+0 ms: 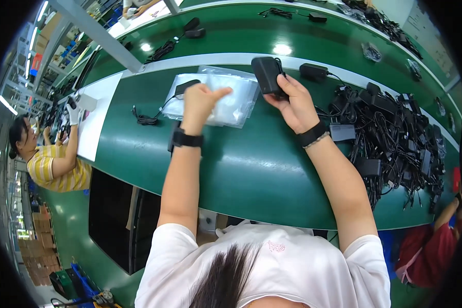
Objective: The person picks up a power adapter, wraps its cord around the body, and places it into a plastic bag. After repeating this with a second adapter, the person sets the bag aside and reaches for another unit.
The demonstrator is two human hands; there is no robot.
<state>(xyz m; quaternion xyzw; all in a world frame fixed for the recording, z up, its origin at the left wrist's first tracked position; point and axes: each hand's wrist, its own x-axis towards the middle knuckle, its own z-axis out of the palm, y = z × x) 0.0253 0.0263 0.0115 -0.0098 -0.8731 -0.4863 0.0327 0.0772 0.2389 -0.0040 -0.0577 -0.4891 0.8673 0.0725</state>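
Step, my read: one adapter at a time handled next to the bags; next move calls for a firm right-hand hold on body plus cord, and left fingertips free to part the top film. Counts, big to small: one near green bench (251,177). One cable-and-adapter pile (390,128) on its right side, too tangled to count. One stack of clear bags (236,105), back-middle of the bench; layers overlap, can't number them. Two hands: right hand (296,102) clamped on one black adapter (266,73), thumb and fingers closed round its lower end, held up just right of the bags. Left hand (199,102) over the stack's left part, thumb sticking out to the right, fingers curled and mostly hidden; can't tell if they grip anything. Adapters outside the pile on this bench: three, counting the held one; a second adapter (186,88) sits partly behind the left hand, third adapter (312,71) near the back edge. One small cord coil (148,120), left of the bags.
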